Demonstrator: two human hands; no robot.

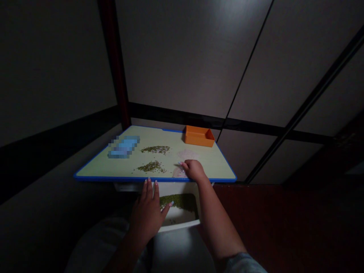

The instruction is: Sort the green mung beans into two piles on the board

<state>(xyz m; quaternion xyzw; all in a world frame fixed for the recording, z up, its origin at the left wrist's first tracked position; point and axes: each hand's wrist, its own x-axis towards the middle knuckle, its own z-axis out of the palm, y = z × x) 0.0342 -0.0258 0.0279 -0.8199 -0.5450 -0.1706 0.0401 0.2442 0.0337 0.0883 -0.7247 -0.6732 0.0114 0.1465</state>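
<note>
My left hand [148, 213] rests with spread fingers at the table's front edge, its fingertips touching the blue rim and its thumb over the drawer. On the right part of the table, my right hand [195, 170] is closed with its fingers curled under, so whatever they hold is hidden. Beside and partly under it is a pale pinkish patch [179, 172], and a second pale patch [188, 154] lies behind; I cannot tell whether they are grains or print. Two loose piles of small green beans lie to the left, a back pile [156, 149] and a front pile [150, 167].
An open white drawer [182, 226] under the table holds more green beans [182, 201]. At the back right corner stands an orange box [199, 142]. A blurred blue item [125, 147] lies at left on the blue-edged table [216, 168]. Panelled walls stand close behind and left.
</note>
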